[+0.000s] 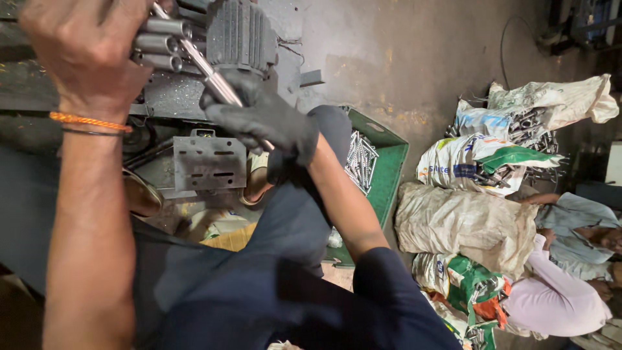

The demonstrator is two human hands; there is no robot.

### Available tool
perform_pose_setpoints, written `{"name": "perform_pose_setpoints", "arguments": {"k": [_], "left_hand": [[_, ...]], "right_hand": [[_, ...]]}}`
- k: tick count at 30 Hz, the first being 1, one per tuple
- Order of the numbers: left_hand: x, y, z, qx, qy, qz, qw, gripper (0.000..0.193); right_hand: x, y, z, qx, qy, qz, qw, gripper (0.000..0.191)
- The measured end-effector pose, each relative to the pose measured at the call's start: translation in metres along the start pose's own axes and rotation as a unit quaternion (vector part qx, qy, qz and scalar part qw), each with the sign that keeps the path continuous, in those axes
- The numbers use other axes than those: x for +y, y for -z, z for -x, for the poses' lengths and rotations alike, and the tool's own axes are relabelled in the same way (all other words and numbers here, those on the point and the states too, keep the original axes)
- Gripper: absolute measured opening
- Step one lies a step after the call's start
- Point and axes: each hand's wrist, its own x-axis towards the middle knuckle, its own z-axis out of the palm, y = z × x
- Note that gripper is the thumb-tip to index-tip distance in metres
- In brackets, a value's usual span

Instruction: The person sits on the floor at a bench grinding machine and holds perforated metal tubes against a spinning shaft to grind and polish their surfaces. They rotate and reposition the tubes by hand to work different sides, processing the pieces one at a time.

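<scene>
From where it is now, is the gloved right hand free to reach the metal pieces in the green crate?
Probably yes: the right hand sits just left of the green crate, whose open top exposes the metal pieces, though it holds a metal rod.

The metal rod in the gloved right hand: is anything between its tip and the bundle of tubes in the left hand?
Nothing visible. The metal rod runs from the right hand straight up to the tubes gripped in the left hand, its tip already against them.

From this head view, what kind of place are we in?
Probably a small metalworking shop. The left hand holds a bundle of metal tubes at a dark, grimy machine; the gloved right hand grips a metal rod. A green crate and sacks hold metal parts.
</scene>
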Motion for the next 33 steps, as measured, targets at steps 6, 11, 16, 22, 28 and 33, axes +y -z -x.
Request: {"name": "perform_pose_setpoints", "arguments": {"k": [6, 11, 16, 22, 28, 33], "left_hand": [[-0.021, 0.019, -0.001, 0.031, 0.147, 0.145, 0.978, 0.026], [-0.039, 0.024, -0.004, 0.157, 0.423, 0.394, 0.801, 0.031], [-0.045, 0.019, -0.001, 0.044, 0.414, 0.801, 0.429, 0.038], [-0.043, 0.01, 0.007, -0.038, 0.374, 0.873, 0.31, 0.043], [-0.032, 0.011, 0.007, -0.074, 0.369, 0.883, 0.281, 0.044], [0.0, 0.026, -0.011, -0.047, 0.414, 0.82, 0.391, 0.031]], "right_hand": [[0.047, 0.008, 0.034, 0.052, 0.226, 0.302, 0.925, 0.032], [0.087, 0.013, 0.08, 0.129, 0.025, 0.114, 0.985, 0.029], [0.101, -0.008, 0.091, 0.138, 0.0, -0.045, 0.989, 0.042], [0.107, -0.021, 0.058, 0.109, 0.064, -0.022, 0.992, 0.049], [0.109, -0.015, 0.045, 0.123, 0.047, 0.075, 0.988, 0.05], [0.109, -0.01, 0.031, 0.142, 0.034, 0.132, 0.981, 0.04]]}}
